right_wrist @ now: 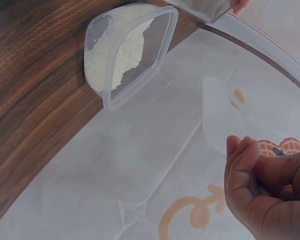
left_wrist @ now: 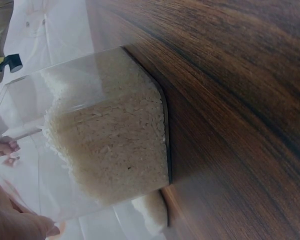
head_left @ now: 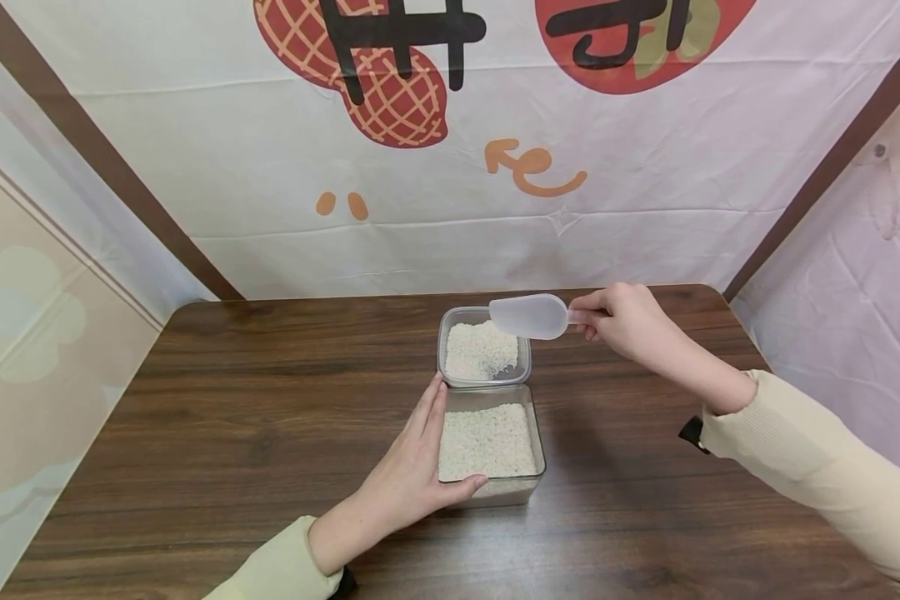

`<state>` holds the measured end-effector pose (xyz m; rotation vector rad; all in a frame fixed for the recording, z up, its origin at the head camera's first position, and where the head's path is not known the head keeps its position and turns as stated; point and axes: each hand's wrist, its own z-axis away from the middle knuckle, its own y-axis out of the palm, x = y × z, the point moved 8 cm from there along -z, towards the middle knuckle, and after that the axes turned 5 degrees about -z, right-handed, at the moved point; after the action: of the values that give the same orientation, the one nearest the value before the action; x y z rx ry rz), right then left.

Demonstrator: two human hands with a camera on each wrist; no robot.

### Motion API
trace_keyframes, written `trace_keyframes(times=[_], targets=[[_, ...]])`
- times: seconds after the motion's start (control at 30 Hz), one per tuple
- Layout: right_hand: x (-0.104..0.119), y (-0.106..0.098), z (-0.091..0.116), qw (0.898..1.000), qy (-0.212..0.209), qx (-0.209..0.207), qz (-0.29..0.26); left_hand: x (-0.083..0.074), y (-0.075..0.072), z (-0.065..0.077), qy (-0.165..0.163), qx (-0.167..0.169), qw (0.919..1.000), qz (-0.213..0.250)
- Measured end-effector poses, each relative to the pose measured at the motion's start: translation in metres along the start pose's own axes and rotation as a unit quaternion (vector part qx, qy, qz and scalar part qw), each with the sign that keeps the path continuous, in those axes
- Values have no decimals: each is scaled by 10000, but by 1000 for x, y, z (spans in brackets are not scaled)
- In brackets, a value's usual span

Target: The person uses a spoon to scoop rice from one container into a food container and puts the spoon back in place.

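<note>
My right hand (head_left: 622, 317) pinches the handle of a translucent white scoop (head_left: 531, 317), also seen in the right wrist view (right_wrist: 221, 115). The scoop is held up over the right rim of a small clear plastic container (head_left: 525, 358) with white rice (head_left: 480, 350) in it. Directly in front stands a larger clear square bin (head_left: 542, 450), partly filled with rice (left_wrist: 115, 145). My left hand (head_left: 412, 467) rests against the bin's left side, its thumb over the near rim and fingertips up by the small container. No rice shows in the scoop.
Both containers stand on a dark wood-grain table (head_left: 270, 417). Behind its far edge hangs a white cloth (head_left: 270, 167) with printed red and orange figures. More cloth panels (head_left: 855, 275) close in the sides.
</note>
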<state>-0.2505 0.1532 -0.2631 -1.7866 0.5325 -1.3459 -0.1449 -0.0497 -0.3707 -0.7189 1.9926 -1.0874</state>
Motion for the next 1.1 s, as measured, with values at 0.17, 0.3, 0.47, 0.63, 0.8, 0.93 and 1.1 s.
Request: trace_keyframes(times=[0.17, 0.3, 0.47, 0.63, 0.8, 0.93, 1.1], targets=[[4, -2, 5, 10000, -31, 35, -79, 0, 0, 0, 3, -14, 10000, -4], [8, -4, 8, 9999, -102, 41, -100, 0, 0, 0, -11, -5, 10000, 14], [12, -6, 14, 9998, -161, 33, -61, 0, 0, 1, -17, 11, 10000, 38], [17, -8, 20, 9997, -211, 65, -66, 0, 0, 0, 3, -12, 10000, 13], [20, -10, 25, 9998, -146, 92, -120, 0, 0, 1, 34, -34, 10000, 16], [24, -10, 29, 9994, -158, 182, -230, 0, 0, 0, 36, -39, 10000, 31], [28, -12, 34, 9993, -179, 287, -166, 0, 0, 1, 30, -54, 10000, 4]])
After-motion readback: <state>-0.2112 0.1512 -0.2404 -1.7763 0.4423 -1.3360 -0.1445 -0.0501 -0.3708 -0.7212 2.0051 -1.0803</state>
